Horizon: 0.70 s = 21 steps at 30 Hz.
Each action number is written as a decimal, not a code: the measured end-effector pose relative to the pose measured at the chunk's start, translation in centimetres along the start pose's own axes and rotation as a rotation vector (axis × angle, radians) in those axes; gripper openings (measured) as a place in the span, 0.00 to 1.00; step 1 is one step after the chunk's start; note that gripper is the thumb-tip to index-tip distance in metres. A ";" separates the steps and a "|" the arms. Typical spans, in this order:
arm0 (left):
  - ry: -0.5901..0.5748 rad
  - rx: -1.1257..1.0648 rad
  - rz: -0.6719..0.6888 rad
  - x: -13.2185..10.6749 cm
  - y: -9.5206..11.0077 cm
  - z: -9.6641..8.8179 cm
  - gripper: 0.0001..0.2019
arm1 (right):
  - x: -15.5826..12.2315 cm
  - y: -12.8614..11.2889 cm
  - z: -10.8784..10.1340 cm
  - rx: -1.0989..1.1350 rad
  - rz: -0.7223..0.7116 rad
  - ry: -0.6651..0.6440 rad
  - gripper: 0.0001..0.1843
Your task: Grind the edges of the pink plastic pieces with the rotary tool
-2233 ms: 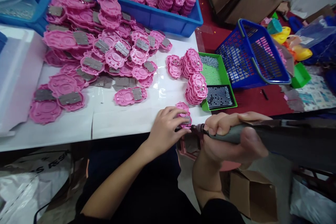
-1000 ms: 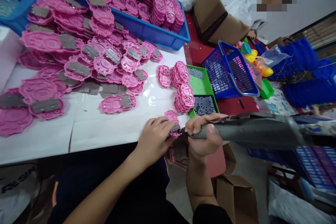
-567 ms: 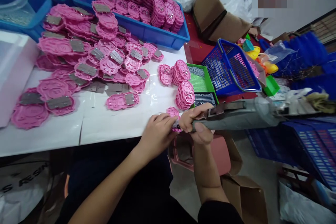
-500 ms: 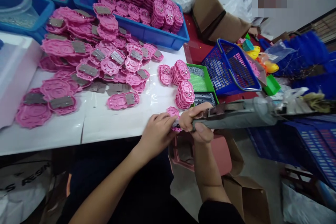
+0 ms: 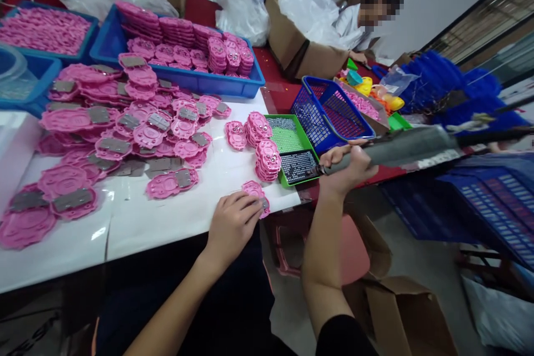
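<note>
Since half a second ago, the driver [image 5: 400,147] has been lifted away from the pink part [image 5: 255,193] and carried to the right, so that its tip is now held over the screw tray [image 5: 297,166]. At that earlier moment the tip was pressed against the part beside the left fingers.

The right hand [image 5: 346,169] is closed around the grey body of the driver, near its front end, with the tool lying nearly level and pointing left. The left hand [image 5: 232,222] is laid palm down on the near edge of the table [image 5: 167,217], its fingers bent over the pink part and pressing it to the white surface; the part is partly covered by the fingertips. The two hands are now well apart.

Just beyond the part, short stacks [image 5: 267,158] of finished pink pieces are stood beside the green tray. A single piece with a grey plate [image 5: 171,183] is lying alone to the left, and a large loose heap [image 5: 125,122] of such pieces is spread behind it. A blue bin [image 5: 233,86] filled with rows of pink pieces is set at the far side, and a blue basket [image 5: 334,117] is placed to the right of the tray. Another person [image 5: 359,22] is seated at the far end.
</note>
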<state>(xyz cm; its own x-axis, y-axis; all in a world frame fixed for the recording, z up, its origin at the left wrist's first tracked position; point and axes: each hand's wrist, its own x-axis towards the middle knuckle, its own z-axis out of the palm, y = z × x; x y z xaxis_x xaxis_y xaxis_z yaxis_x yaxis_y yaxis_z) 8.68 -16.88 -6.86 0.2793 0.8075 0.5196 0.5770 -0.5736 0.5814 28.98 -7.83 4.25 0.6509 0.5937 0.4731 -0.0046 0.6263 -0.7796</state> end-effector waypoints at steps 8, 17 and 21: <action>0.004 0.040 0.187 -0.6 -0.4 -0.4 0.08 | 0.1 2.2 0.6 -0.056 0.063 -0.011 0.06; -0.072 0.083 0.221 -0.4 -0.3 -0.9 0.05 | -0.1 3.0 0.7 -0.031 0.088 -0.056 0.06; -0.074 0.089 0.218 -0.4 -0.2 -0.8 0.05 | -0.4 3.1 0.7 -0.025 0.109 -0.057 0.06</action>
<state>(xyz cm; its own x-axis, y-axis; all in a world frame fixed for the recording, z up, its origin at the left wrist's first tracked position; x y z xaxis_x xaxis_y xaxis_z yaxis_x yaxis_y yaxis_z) 7.82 -17.13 -6.68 0.4585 0.6755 0.5775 0.5608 -0.7240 0.4016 28.21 -5.76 1.97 0.6032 0.6858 0.4071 -0.0533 0.5440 -0.8374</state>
